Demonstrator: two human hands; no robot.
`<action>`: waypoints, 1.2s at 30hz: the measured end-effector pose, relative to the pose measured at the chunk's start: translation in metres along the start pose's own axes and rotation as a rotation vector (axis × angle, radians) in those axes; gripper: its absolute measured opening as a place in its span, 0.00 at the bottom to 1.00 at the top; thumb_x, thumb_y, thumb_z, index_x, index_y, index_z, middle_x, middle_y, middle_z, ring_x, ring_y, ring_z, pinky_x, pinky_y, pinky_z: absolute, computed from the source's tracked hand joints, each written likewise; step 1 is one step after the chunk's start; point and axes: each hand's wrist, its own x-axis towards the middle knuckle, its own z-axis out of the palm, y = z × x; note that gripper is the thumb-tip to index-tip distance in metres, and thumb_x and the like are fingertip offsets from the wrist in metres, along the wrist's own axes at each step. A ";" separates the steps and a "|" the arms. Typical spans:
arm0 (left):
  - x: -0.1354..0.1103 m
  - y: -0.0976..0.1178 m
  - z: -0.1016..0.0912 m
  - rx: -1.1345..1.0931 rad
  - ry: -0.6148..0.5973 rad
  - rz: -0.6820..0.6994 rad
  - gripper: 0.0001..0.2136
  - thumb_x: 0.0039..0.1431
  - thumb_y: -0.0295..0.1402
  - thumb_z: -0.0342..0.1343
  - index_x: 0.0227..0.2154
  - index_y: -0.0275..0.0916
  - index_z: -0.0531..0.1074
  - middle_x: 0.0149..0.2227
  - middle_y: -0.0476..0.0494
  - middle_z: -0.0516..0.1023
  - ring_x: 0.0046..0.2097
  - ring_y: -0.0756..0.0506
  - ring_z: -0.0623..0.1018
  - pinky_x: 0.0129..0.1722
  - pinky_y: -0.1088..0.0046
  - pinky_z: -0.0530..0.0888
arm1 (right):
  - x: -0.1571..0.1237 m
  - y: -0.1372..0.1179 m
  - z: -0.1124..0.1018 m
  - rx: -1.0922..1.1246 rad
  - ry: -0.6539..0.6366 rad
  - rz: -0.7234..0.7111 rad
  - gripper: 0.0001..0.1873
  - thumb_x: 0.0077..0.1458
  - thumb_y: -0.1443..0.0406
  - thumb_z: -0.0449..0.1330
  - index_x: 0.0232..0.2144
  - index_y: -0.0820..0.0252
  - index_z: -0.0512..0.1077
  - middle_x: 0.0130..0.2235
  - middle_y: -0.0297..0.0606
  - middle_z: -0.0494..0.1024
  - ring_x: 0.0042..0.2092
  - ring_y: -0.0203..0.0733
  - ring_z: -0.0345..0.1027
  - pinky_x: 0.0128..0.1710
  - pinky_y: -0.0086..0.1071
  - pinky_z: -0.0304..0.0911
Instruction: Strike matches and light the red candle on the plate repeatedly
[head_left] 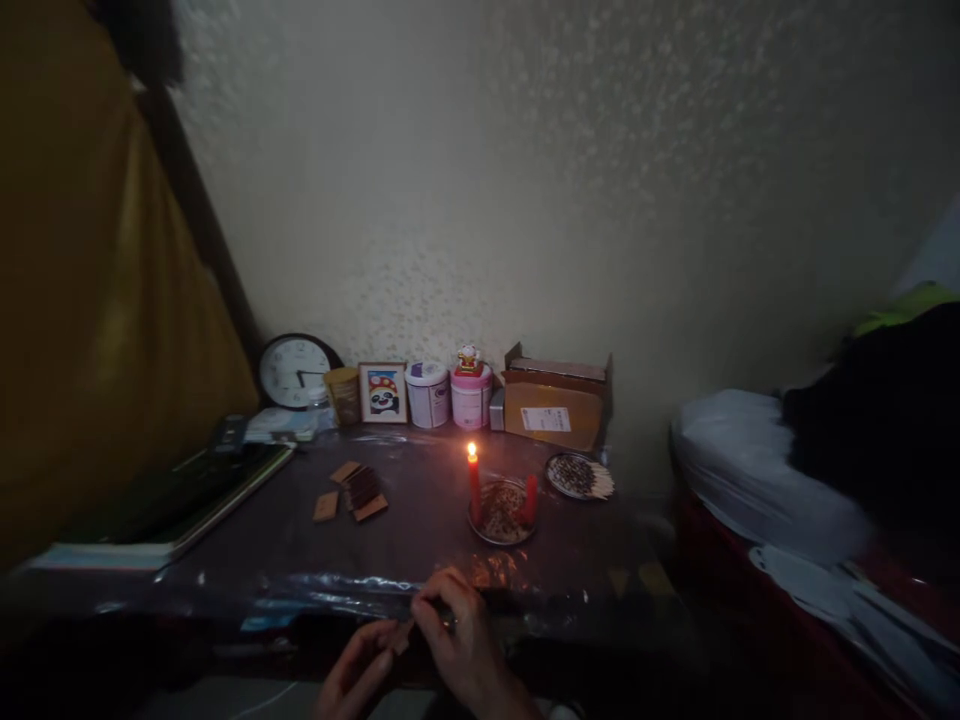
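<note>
Both my hands meet at the near edge of the dark table (pixel 300 560). My left hand (pixel 356 670) is curled, its fingertips pinching a small brownish piece (pixel 401 638). My right hand (pixel 465 640) is closed over the same spot, fingers bent together; what it grips is too dark to name. Beyond them a lit red candle (pixel 473 480) stands in a round dish (pixel 501 512) with a second, unlit red candle (pixel 531 497). Small brown flat cards (pixel 358 490) lie scattered left of the dish.
A second dish with sticks (pixel 579 475) sits right of the candles. Along the wall stand a clock (pixel 294 371), a framed picture (pixel 383 392), two tubs (pixel 450 395) and a cardboard box (pixel 556 405). Books (pixel 172 505) lie at left, bedding (pixel 757 470) at right.
</note>
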 end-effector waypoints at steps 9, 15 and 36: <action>0.004 -0.024 0.003 0.031 0.005 0.163 0.17 0.37 0.43 0.65 0.31 0.39 0.75 0.30 0.44 0.76 0.36 0.41 0.74 0.36 0.68 0.69 | -0.020 0.015 -0.002 0.098 -0.069 0.023 0.04 0.53 0.64 0.56 0.29 0.57 0.70 0.33 0.34 0.72 0.37 0.38 0.67 0.39 0.29 0.62; 0.006 -0.024 0.003 0.015 -0.050 0.176 0.17 0.37 0.43 0.65 0.30 0.40 0.74 0.28 0.46 0.74 0.33 0.43 0.73 0.34 0.69 0.69 | -0.018 0.016 -0.002 0.093 -0.102 0.042 0.03 0.53 0.64 0.57 0.28 0.56 0.71 0.34 0.34 0.72 0.39 0.39 0.68 0.41 0.29 0.62; 0.004 -0.021 0.001 0.014 -0.047 0.199 0.16 0.38 0.43 0.64 0.30 0.40 0.74 0.28 0.48 0.73 0.33 0.45 0.72 0.34 0.72 0.68 | -0.016 0.023 0.002 0.038 -0.159 -0.018 0.02 0.52 0.65 0.58 0.31 0.55 0.72 0.37 0.36 0.72 0.42 0.41 0.67 0.44 0.31 0.62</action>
